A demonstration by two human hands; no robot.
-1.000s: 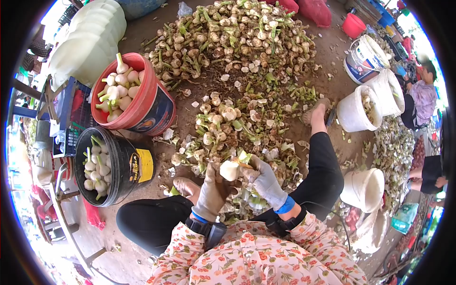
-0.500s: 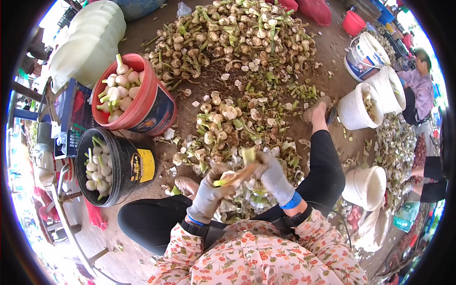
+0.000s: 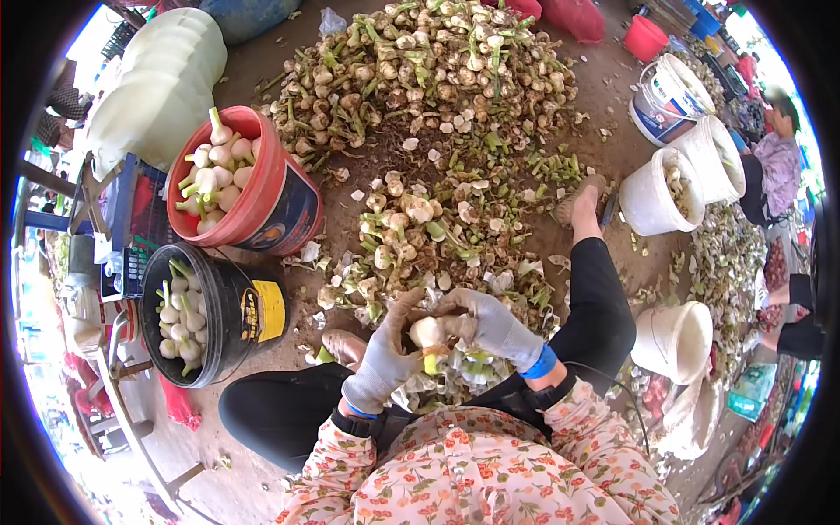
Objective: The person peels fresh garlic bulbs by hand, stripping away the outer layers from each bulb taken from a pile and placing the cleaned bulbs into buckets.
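Note:
A pale garlic bulb [image 3: 426, 332] with a short greenish stem pointing down is between my two gloved hands, in front of my lap. My left hand [image 3: 385, 357] curves around its left side, fingers above and thumb near the stem. From the right, my right hand [image 3: 500, 329] grips the bulb and its loose brownish skin, fingertips bent over the top. Both gloves are grey, and the contact points are partly hidden by the fingers. Just beyond lies a small heap of garlic [image 3: 398, 227] among peeled skins and cut stems.
At left stand a red bucket [image 3: 289, 156] and a black bucket [image 3: 229, 343], both holding cleaned garlic. A large garlic pile [image 3: 420, 70] lies ahead. White buckets [image 3: 647, 206] stand at right, with another white bucket [image 3: 674, 339] nearer. A person [image 3: 774, 166] sits at far right.
The bulb has turned, its stem now pointing down rather than left. My right hand has come lower, and the strip of skin raised between the hands is no longer stretched out.

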